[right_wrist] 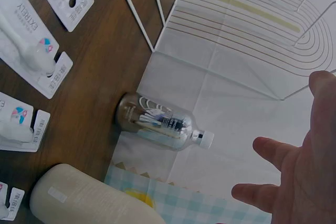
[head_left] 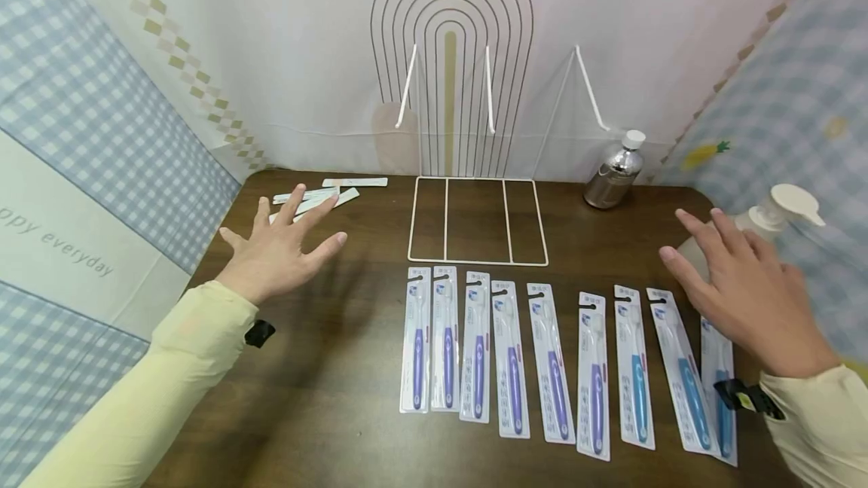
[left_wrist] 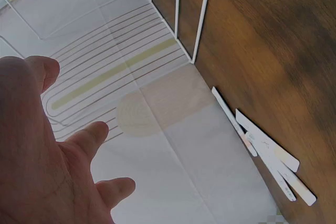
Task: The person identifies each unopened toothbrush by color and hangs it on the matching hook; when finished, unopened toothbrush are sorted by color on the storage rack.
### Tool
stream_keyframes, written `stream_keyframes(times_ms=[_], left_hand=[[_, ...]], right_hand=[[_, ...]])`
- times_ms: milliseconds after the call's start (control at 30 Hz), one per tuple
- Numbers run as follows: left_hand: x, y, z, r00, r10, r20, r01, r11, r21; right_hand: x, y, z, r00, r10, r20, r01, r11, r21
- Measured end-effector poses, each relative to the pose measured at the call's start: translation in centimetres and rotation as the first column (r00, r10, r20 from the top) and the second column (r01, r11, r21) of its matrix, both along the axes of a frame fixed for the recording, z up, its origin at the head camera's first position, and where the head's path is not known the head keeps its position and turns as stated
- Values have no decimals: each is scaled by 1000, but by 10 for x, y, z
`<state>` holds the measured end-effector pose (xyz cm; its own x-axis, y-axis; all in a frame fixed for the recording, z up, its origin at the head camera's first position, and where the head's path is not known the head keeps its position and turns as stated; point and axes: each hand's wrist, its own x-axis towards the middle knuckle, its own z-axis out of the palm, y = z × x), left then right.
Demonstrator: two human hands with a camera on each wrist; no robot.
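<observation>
My left hand [head_left: 276, 253] is raised over the left side of the table, fingers spread, holding nothing. Just beyond it lie several thin white packets [head_left: 354, 182], some overlapping. Above the right end of a row of packaged toothbrushes [head_left: 513, 360], my right hand [head_left: 759, 296] also hovers with fingers extended and holds nothing. Purple toothbrushes make up the left part of the row, and blue ones [head_left: 640, 390] the right. In the head view this hand partly covers a beige pump bottle [head_left: 766, 221]; its body shows in the right wrist view.
Behind the toothbrushes stands a white wire rack [head_left: 478, 262] with hooks [head_left: 490, 89] jutting forward. A shiny silver bottle [head_left: 613, 172] with a white cap is at the back right of the brown table [head_left: 325, 382]. Printed cloth [head_left: 291, 44] hangs behind and at both sides.
</observation>
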<state>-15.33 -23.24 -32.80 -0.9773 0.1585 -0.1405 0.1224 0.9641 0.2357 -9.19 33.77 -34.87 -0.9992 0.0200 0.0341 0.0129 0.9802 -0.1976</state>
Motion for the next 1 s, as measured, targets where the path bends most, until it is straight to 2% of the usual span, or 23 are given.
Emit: stream_keyframes(times_ms=[467,667,733,833,933,1000], left_hand=[[-3,-4,-4,1000,-5,-7,5,1000,6],[-8,-1,-12,1000,-23,12,23,1000,7],[-10,1,-18,999,-35,26,35,999,10],[-14,9,-33,996,-68,53,67,997,24],[-18,19,-55,991,-113,75,108,992,65],[-23,27,-71,986,-141,87,133,987,88]], right_hand=[[2,7,-3,1000,0,-11,0,1000,1],[2,10,-6,1000,10,-22,-10,1000,2],[2,14,-10,997,45,-56,-46,999,-20],[1,24,-22,984,115,-134,-126,989,-79],[4,40,-42,961,174,-217,-206,969,-135],[8,52,-57,952,187,-244,-229,960,-160]])
